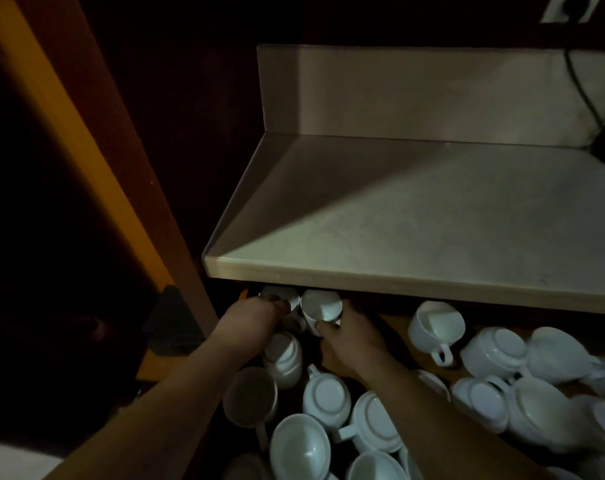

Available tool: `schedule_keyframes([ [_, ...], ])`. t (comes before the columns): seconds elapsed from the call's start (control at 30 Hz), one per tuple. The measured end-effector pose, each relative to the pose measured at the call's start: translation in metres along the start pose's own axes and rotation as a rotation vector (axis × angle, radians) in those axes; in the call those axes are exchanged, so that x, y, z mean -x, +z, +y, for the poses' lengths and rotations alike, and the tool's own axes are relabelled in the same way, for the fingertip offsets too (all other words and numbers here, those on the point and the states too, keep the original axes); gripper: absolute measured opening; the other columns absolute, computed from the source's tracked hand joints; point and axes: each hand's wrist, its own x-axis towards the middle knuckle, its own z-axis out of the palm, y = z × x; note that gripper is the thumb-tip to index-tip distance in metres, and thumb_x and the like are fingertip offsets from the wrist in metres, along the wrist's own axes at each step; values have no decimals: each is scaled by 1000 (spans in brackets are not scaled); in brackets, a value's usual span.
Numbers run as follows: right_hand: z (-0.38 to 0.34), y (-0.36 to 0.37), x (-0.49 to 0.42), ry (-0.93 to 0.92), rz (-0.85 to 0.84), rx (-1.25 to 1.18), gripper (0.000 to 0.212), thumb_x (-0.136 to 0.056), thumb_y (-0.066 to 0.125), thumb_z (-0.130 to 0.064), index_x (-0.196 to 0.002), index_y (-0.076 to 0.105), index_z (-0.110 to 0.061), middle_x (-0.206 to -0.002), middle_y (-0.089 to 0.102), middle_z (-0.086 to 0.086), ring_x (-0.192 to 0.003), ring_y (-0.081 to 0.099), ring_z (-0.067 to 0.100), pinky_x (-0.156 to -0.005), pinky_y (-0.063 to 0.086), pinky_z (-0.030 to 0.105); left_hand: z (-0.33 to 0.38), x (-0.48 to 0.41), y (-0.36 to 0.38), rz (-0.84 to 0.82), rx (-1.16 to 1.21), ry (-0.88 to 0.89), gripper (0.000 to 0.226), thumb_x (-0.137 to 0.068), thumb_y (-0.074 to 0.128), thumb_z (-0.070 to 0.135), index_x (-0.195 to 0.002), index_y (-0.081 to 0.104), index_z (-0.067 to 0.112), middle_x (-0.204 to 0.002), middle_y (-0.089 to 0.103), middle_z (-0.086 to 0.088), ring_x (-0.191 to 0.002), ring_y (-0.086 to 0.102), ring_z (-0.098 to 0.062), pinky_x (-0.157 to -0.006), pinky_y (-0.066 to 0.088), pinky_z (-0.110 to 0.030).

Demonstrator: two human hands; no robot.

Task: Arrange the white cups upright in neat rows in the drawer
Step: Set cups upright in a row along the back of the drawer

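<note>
We have both hands deep in the open drawer (393, 323), at its far-left end under the overhanging tabletop (432, 220). Our left grip (259, 317) has its fingers curled over the near rim of the corner cup (283, 296), which stands at its fingertips, half hidden by the tabletop's edge. Our right grip (349, 336) is clamped on the second cup (321, 306), with the thumb on the near wall and the fingers round the far side. This cup sits just right of the corner cup, mouth up and tipped a little towards us. The two grips are close together, with a dark gap between them.

Under the left wrist a side-lying cup (283, 358) rests. Nearer to us than both grips, between the forearms, loose cups (327, 396) lie jumbled, some bottom-up, some mouth-up. To the right of the right grip a lone cup (436, 325) stands apart with its handle towards us. Further right again is a heap of overturned cups (495, 353), touching one another. The light is dim, so the left fingers' exact hold is hard to read.
</note>
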Motion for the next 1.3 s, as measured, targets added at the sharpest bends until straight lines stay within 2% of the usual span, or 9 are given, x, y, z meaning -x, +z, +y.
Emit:
schedule_keyframes([
  [0.13, 6, -11, 9, -37, -7, -6, 56, -91, 66, -51, -131, 53, -15, -133, 62, 10, -121, 61, 30, -97, 51, 41, 18, 20, -6, 108, 186, -79, 42, -86, 63, 23, -126, 59, 31, -128, 59, 4, -114, 58, -22, -86, 51, -34],
  [0.33, 43, -42, 53, -267, -223, 515, 48, -92, 37, -56, -116, 64, -24, -110, 69, 0, -101, 67, 22, -76, 48, 30, 50, 67, 11, 113, 173, -52, 50, -88, 51, 58, -132, 51, 33, -125, 50, 5, -108, 49, -20, -88, 48, -34],
  [0.5, 54, -48, 71, -190, -234, 604, 41, -104, 45, -44, -70, 49, -22, -101, 72, 7, -82, 57, 16, -69, 35, 29, 55, 61, 15, 48, 93, -71, 57, -87, 51, 48, -141, 41, 34, -141, 37, -2, -117, 38, -28, -91, 50, -40],
  [0.7, 55, -40, 83, -198, -274, 598, 69, -101, 15, -47, -116, 69, -8, -121, 69, 12, -113, 64, 31, -88, 44, 35, 58, 67, 7, -23, 76, -17, 51, -88, 54, 35, -138, 47, 34, -137, 37, -2, -113, 38, -27, -86, 52, -37],
  [0.8, 47, -42, 92, -196, -264, 576, 46, -110, 32, -32, -122, 67, -4, -127, 67, 14, -120, 61, 32, -97, 44, 36, 60, 73, 5, -68, 75, -13, 42, -89, 51, 34, -132, 51, 33, -131, 37, -1, -112, 38, -25, -84, 50, -36],
  [0.97, 54, -63, 89, -140, -201, 412, 38, -102, 46, -43, -68, 51, -26, -75, 55, -6, -85, 65, 21, -69, 43, 31, 67, 74, -4, -105, 92, -42, 35, -90, 53, 37, -125, 56, 34, -129, 41, 0, -114, 42, -23, -90, 49, -35],
  [1.07, 72, -113, 84, -109, -87, 419, 18, -101, 52, -41, -93, 60, -27, -96, 58, -7, -99, 64, 20, -72, 45, 29, 90, 63, -13, -22, 164, 15, 40, -84, 56, 48, -120, 60, 32, -122, 48, 3, -112, 50, -20, -87, 52, -35],
  [1.13, 94, -147, 80, -28, 39, 455, 34, -101, 53, -43, -128, 61, -24, -128, 60, -1, -117, 60, 23, -93, 48, 32, 113, 48, -14, 42, 224, 83, 44, -80, 48, 52, -119, 60, 35, -122, 50, 8, -110, 54, -17, -82, 54, -38],
  [1.3, 144, -196, 73, 102, 113, 530, 48, -101, 51, -45, -141, 48, -20, -141, 52, 5, -126, 54, 23, -92, 43, 32, 191, -14, 0, 43, 218, 243, 52, -80, 37, 55, -125, 53, 35, -123, 49, 5, -114, 52, -19, -89, 50, -36],
])
